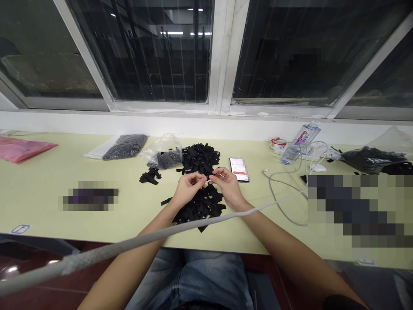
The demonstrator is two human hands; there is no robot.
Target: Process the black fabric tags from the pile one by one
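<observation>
My left hand (188, 188) and my right hand (228, 188) meet over the table, fingertips pinched close together. Between them is a small dark piece (208, 177), mostly covered by the fingers; its exact kind is too small to make out. Below the hands lies a loose pile of black fabric pieces (201, 204), some with tiny shiny spots. A second heap of black fabric pieces (200, 157) rests just beyond the fingertips. To its left, a clear plastic bag (167, 158) holds small black parts, with a few black strips (150, 175) beside it.
A phone (237, 165) lies right of the far heap. Farther right are a tilted clear bottle (298, 144), white cables (274, 189) and a dark plastic bag (371, 158). A filled bag (125, 146) and pink plastic (24, 148) lie left. A grey cord (155, 237) crosses the foreground.
</observation>
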